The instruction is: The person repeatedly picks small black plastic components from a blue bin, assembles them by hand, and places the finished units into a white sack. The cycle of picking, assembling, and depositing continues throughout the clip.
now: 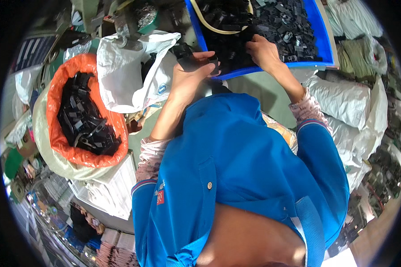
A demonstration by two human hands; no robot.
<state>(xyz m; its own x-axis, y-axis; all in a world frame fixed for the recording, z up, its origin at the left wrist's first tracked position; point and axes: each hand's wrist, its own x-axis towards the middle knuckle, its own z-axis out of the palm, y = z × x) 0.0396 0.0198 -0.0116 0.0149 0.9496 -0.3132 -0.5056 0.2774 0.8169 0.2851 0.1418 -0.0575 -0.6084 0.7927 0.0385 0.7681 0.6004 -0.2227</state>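
Observation:
My left hand point(186, 79) is closed around a dark, block-shaped black plastic part point(192, 65), thumb on one side and fingers on the other. It is held in front of a blue tray point(324, 27), near its left front corner. Over the front of this tray, my right hand point(263, 53) has its fingers curled together among dark pieces. Whatever is between those fingertips is too dark to make out. Many small black plastic parts point(285, 29) are heaped in the tray. A round container with a cream rim point(209, 27), also with black pieces in it, sits at the tray's left side.
Left of my left arm stands an open white sack point(120, 75). Beyond it, an orange-lined bag point(87, 155) is filled with larger black parts point(82, 115). A green bowl point(152, 24) of small pieces lies farther back. Stuffed white sacks point(341, 100) are piled at the right.

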